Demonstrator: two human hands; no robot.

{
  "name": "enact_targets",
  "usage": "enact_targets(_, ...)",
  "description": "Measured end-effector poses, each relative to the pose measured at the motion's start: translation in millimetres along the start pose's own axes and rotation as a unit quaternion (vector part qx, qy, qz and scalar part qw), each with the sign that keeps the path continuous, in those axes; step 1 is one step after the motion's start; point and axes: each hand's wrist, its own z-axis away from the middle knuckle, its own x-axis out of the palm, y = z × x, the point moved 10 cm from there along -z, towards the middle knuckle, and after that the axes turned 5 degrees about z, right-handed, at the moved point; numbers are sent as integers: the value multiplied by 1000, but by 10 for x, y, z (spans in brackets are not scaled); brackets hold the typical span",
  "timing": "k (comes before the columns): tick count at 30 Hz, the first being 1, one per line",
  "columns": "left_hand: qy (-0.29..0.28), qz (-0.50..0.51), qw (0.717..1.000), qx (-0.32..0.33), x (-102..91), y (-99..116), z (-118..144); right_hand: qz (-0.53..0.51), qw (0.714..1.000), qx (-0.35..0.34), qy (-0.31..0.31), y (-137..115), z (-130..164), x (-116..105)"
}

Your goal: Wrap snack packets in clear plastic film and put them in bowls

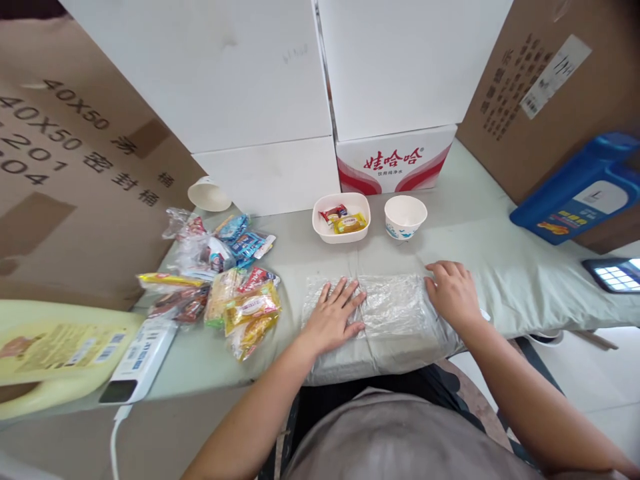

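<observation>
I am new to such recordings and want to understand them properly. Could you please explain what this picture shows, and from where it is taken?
There is no machine, only a person's bare left hand and bare right hand. The single picture comes from a camera worn on the head, looking forward and down. On the pale green, covered surface lie colourful plastic-wrapped snacks, at the left. Farther back stand a white rounded-square bowl with red and yellow packets inside, and a round white cup with blue print. The left hand lies flat on crinkled clear plastic; the right hand is at its right edge. Neither seems to hold anything up.
</observation>
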Motion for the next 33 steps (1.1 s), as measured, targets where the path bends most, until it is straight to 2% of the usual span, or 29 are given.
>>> enact_targets(1, -3, 4, 1000, -5, 16, -12, 5, -12, 1000, -22, 2, -116, 6, -36)
enact_targets(3, 0, 9, 1000, -10, 19, -20, 8, -46, 992, -111, -24, -493, 80, 15)
enact_targets(5, 4, 13, 1000, -9, 14, -12, 3, -55, 974, -205, -76, -876, 235, 202)
enact_targets(8, 36, 19, 999, -22, -72, -42, 15, -50, 957, -249, -143, -1105, 410, 492)
enact_targets(10, 99, 23, 993, -56, -256, -128, 87, -54, 955, -244, -163, -1074, 432, 520)
enact_targets(11, 136, 27, 988, -74, -375, -174, 152, -63, 956, -239, -159, -1032, 421, 457)
enact_targets(13, 189, 42, 977, -89, -588, -225, 318, -99, 958, -234, -133, -926, 392, 217)
enact_targets(14, 193, 52, 977, -79, -649, -218, 398, -124, 957, -234, -119, -872, 394, 78)
enact_targets(17, 117, 80, 990, -13, -605, -104, 614, -197, 935, -267, -123, -766, 543, -187)
enact_targets(20, 54, 93, 994, 18, -434, -48, 850, -214, 920, -289, -154, -674, 813, -157)
enact_targets(23, 70, 112, 991, 16, -360, -59, 1019, -218, 934, -251, -131, -522, 967, -102)
enact_targets(26, 92, 144, 985, 18, -380, -57, 1066, -257, 937, -212, -105, -423, 983, -141)
enact_targets(29, 101, 162, 981, -18, -454, -150, 980, -279, 939, -162, -116, -340, 858, -140)
enact_targets(33, 112, 114, 976, -146, -527, -491, 719, -224, 968, -54, -99, -121, 523, -17)
